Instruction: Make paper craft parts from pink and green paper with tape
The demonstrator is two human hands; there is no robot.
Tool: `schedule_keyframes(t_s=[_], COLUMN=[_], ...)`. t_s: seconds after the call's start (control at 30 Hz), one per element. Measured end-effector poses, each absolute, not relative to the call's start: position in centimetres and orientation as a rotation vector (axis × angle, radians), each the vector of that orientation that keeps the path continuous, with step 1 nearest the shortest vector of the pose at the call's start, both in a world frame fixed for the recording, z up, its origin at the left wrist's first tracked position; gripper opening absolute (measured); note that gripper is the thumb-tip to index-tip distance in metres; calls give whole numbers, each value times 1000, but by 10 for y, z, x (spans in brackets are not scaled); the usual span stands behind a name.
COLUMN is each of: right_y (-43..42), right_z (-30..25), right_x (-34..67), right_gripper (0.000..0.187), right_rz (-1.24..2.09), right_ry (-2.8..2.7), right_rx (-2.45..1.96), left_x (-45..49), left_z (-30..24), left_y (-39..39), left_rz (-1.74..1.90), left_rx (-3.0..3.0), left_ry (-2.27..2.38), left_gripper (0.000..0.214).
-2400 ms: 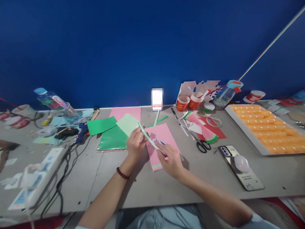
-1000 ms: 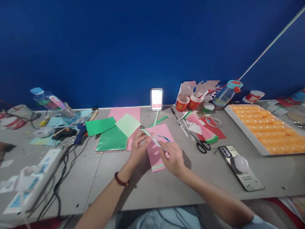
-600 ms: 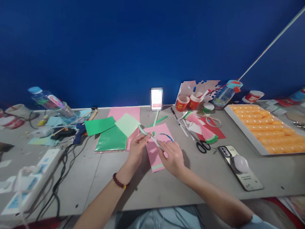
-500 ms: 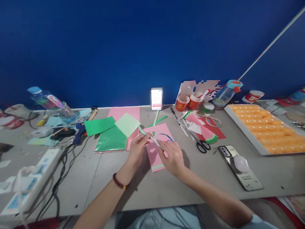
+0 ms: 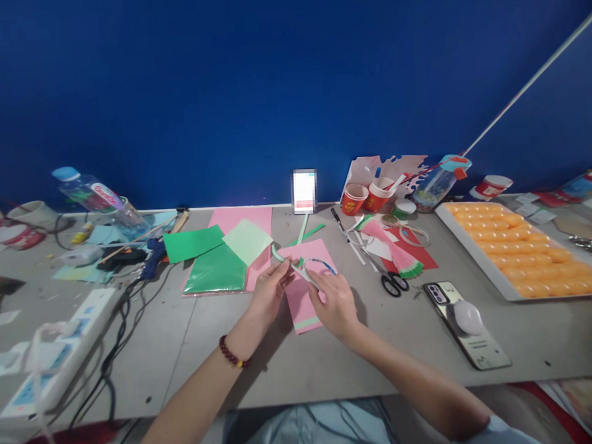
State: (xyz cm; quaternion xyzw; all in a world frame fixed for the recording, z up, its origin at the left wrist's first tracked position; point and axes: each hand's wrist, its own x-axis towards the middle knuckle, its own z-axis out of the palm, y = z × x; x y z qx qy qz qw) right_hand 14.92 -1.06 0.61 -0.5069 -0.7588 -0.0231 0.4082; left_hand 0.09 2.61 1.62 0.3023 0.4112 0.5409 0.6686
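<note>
Over the pink paper sheet (image 5: 303, 306), my left hand (image 5: 271, 284) pinches a narrow pale green paper strip (image 5: 276, 253), whose curled end sticks out past the fingertips. My right hand (image 5: 335, 301) is closed on the pale band that runs on from it toward the lower right. Beside its fingers curves a thin loop with a blue-patterned edge (image 5: 326, 265); I cannot tell its kind. A bit of darker green shows near the left fingertips. A pale green square (image 5: 248, 242) lies left of the hands, over a pack of green paper (image 5: 217, 273).
Black-handled scissors (image 5: 394, 284), a phone (image 5: 467, 326) and a tray of orange balls (image 5: 525, 249) are on the right. Red paper cups (image 5: 354, 200) stand at the back. A blue glue gun (image 5: 154, 256), cables and a power strip (image 5: 62, 353) lie left.
Both hands stay nearly in place. The curled strip end and the patterned loop have shifted very slightly.
</note>
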Motion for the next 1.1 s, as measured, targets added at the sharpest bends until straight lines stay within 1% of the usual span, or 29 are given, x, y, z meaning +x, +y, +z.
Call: schedule_keyframes(t_s=[0.5,0.7,1.1], right_y=[-6,-3,3], right_z=[7,6,4], right_x=[154,157,162], right_gripper=[24,25,27], right_rz=[-75,-93,-48], right_ry=[-1897,-1892,-1909], right_rx=[-1385,-1397,-1428], left_x=[2,1,1], left_z=[21,25,23], left_y=[25,23,22], left_rz=[1213,1182,1168], left_rx=[528,533,556], left_ry=[876,842,817], left_gripper=[21,17,17])
